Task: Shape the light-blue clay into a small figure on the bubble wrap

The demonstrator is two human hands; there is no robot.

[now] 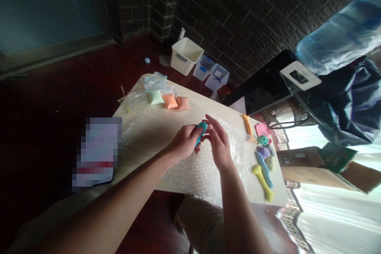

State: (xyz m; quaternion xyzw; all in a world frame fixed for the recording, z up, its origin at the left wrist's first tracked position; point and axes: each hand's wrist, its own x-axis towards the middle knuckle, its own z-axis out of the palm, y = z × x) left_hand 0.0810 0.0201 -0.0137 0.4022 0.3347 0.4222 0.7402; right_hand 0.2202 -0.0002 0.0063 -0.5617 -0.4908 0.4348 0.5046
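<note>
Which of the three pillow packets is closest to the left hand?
The peach packet, at the row's right end, is closest to the left hand. The bright orange packet and pale green packet sit farther left.

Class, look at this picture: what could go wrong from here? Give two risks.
1. The left hand holds the blue lump above bubble wrap; if dropped, it might pick up the wrap's texture.
2. The yellow bone shape lies near the table's edge, so a knock could send it off.
</note>
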